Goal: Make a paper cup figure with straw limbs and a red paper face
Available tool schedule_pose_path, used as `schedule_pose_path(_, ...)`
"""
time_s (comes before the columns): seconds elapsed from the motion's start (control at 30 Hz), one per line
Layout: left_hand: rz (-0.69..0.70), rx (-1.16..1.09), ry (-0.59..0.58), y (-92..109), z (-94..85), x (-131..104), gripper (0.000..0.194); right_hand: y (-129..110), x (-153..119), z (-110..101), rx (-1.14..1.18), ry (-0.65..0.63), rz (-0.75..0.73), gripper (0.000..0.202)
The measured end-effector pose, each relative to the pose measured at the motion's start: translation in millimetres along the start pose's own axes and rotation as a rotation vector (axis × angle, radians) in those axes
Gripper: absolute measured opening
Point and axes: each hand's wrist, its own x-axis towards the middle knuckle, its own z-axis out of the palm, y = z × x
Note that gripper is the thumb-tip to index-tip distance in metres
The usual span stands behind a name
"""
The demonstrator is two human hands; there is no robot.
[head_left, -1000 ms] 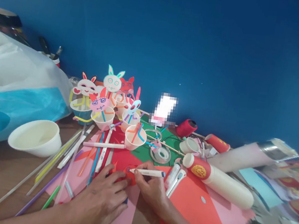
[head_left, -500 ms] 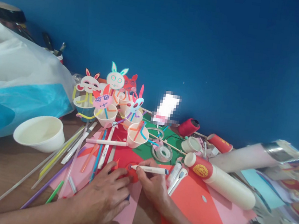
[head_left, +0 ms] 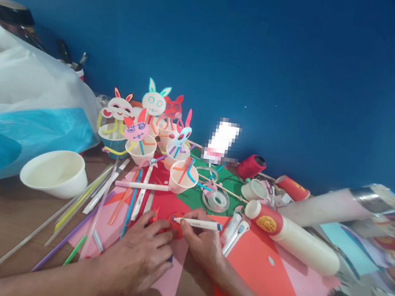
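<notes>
My right hand (head_left: pixel 205 243) holds a white marker (head_left: pixel 200 224) with a dark end, its tip on a small red paper piece (head_left: pixel 177 228). A small dark round mark shows at the tip. My left hand (head_left: pixel 143 255) lies flat with its fingers spread over the left part of the red piece, which it partly hides. Something dark blue shows at the edge of my left hand. Under both lie red and pink paper (head_left: pixel 170 280). A cup with bent straws (head_left: pixel 182 180) stands just beyond the hands.
Cups with paper animal faces (head_left: pixel 137 131) stand at the back. To the left are a white bowl (head_left: pixel 54 173), a plastic bag (head_left: pixel 25 96) and loose straws (head_left: pixel 70 243). A tape roll (head_left: pixel 216 200), a cutter (head_left: pixel 236 238) and a long white tube (head_left: pixel 306 249) lie to the right.
The view has shifted slightly, so the things on the table appear a little to the right and higher. Both hands keep nearly the same pose.
</notes>
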Motion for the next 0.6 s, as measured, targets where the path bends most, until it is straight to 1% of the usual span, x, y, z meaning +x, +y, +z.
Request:
schedule_pose_path(0.4,0.014,0.010,0.009,0.4,-0.7,-0.3,0.016,4.2,-0.6,0.8,0.002,0.057,0.030,0.015)
schedule_pose_path(0.6,0.016,0.008,0.021,0.3,0.1,0.0,0.015,0.2,-0.7,-0.4,-0.007,0.023,0.025,0.014)
